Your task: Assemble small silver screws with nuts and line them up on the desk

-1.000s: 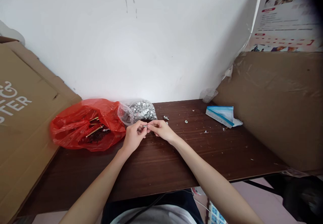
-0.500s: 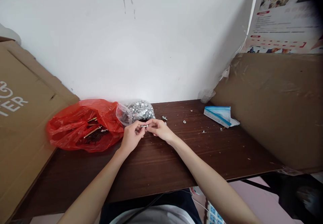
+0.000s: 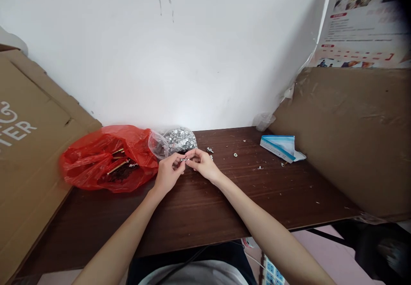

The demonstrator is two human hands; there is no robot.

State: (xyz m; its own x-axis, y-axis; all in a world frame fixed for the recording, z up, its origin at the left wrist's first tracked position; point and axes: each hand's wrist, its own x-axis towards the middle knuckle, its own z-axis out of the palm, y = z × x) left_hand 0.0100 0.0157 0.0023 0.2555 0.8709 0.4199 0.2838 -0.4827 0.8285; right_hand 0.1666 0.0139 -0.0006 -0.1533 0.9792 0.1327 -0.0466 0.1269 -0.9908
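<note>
Between my two hands is a small silvery bolt [image 3: 183, 159], partly covered by fingertips. One end is pinched in the thumb and fingers of my left hand [image 3: 168, 173]. My right hand [image 3: 204, 166] has its thumb and fingertips closed at the other end; a nut there cannot be made out. Just behind the hands lies a clear plastic bag [image 3: 180, 138] full of small metal nuts or washers. To the left, a red plastic bag [image 3: 105, 158] gapes around long brass-coloured bolts and darker small parts.
Loose metal fittings [image 3: 209, 150] lie right of the hands, with a small nut [image 3: 235, 155] beyond them. A blue-and-white packet [image 3: 278, 147] rests farther right on the dark wooden table [image 3: 224, 212]. Cardboard walls [image 3: 349, 139] stand at both sides, and a white wall behind.
The right fingertips have shifted slightly on the bolt, and the bolt appears a little turned. Both hands stay in nearly the same place; the whole view has moved a touch.
</note>
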